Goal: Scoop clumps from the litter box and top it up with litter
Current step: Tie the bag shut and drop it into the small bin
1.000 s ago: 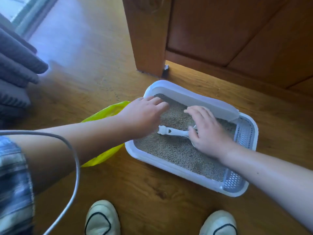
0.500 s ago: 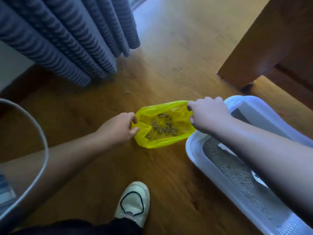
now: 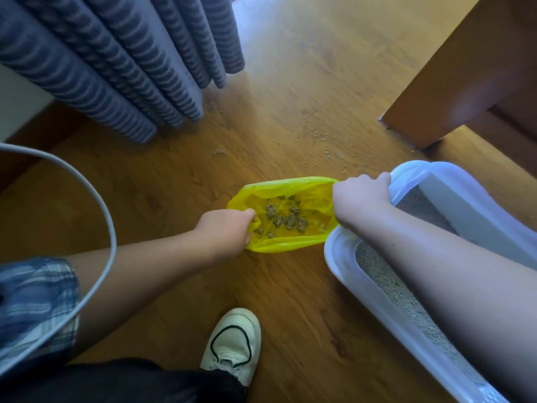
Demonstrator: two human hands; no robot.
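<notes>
Moved off litter box: left hand, right hand | fingers pinching yellow bag rim

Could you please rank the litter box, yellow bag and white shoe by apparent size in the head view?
1. litter box, partly out of frame
2. yellow bag
3. white shoe, though nearer the camera

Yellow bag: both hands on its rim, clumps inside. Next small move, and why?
Probably draw the rim together to close the yellow bag: the left hand and right hand each grip opposite sides of its open mouth, clumps lie inside, and neither hand holds a scoop.
</notes>
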